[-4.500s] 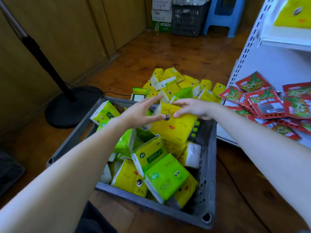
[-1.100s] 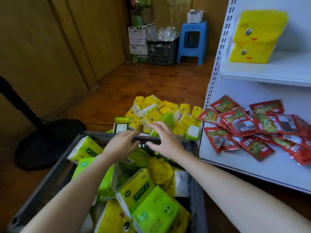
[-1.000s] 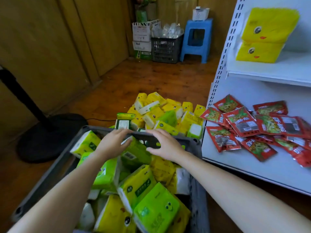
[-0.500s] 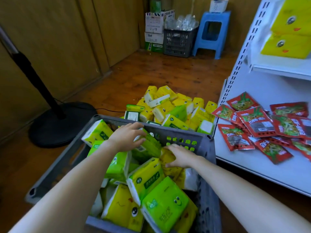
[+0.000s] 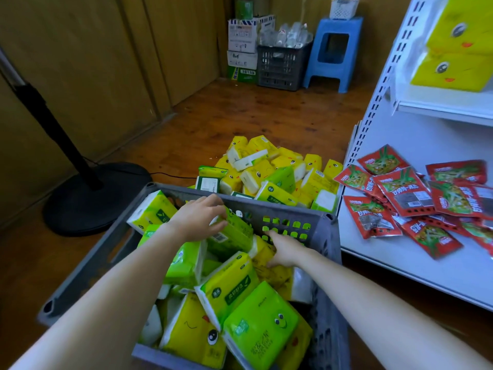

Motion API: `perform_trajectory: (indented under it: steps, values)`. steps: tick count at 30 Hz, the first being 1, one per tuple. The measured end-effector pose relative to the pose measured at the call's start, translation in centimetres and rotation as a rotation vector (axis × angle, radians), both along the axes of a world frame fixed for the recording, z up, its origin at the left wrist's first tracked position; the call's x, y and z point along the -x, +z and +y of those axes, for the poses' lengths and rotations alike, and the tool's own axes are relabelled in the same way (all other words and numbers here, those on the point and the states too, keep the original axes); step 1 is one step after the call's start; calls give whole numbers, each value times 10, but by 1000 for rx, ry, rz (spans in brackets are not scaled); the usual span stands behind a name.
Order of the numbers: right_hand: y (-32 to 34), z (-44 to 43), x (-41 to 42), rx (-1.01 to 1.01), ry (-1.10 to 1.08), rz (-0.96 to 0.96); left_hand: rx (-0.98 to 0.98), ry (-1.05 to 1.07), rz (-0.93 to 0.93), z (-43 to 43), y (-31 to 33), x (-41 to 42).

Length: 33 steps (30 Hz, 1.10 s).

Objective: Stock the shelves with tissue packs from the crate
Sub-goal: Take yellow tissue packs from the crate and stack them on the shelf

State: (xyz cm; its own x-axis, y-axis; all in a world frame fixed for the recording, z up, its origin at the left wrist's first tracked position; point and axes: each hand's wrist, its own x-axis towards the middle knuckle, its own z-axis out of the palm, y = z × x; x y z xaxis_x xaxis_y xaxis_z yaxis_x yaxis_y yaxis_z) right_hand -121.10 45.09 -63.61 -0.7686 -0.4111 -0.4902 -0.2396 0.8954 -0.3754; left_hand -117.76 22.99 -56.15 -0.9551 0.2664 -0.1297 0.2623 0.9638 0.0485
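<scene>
A grey crate (image 5: 280, 206) in front of me is full of green and yellow tissue packs. My left hand (image 5: 198, 221) reaches in near the far wall, with its fingers curled over the top of a green tissue pack (image 5: 236, 237). To its right, my right hand (image 5: 285, 249) is lower in the crate. Its fingers curl round the edge of a yellow tissue pack (image 5: 269, 267), and the fingertips are partly hidden. Two yellow packs (image 5: 453, 68) are stacked on the white upper shelf (image 5: 440, 110).
Several loose tissue packs (image 5: 266, 169) are piled on the wooden floor beyond the crate. Red snack packets (image 5: 400, 190) are scattered on the white lower shelf (image 5: 400, 268). A black fan base (image 5: 93, 196) stands at the left. A blue stool (image 5: 333, 49) and a dark crate (image 5: 282, 65) stand at the back.
Both hands have dropped from the crate's far rim down into the packs. The left hand has closed on the green pack and the right has gone down onto the yellow one.
</scene>
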Motion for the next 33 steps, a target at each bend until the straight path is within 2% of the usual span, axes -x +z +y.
perform_trajectory:
  steps: [4, 6, 9, 15, 19, 22, 29, 31, 33]
  values:
    - [-1, 1, -2, -90, 57, 10, 3, 2, -5, 4, 2, -1]
    - [-3, 2, -3, -64, 28, 36, 13, 4, -9, 5, 3, -2]
    - [0, 4, -4, 49, -45, 81, 40, -1, -8, 8, 5, -4]
    - [26, 9, -1, 257, 25, 141, 89, 18, 0, 7, 8, -4]
    - [60, 15, -1, 443, 10, 212, 37, 27, 45, 5, 15, -1]
    - [83, 19, -1, 615, -76, 255, -146, 24, 12, 9, 21, -1]
    - [121, 8, 4, 818, -140, 465, -827, 136, -6, 49, 31, 14]
    - [127, 8, 5, 836, -146, 501, -927, 187, 62, 52, 35, 19]
    - [129, 10, 7, 861, -178, 484, -940, 205, 164, 50, 42, 21]
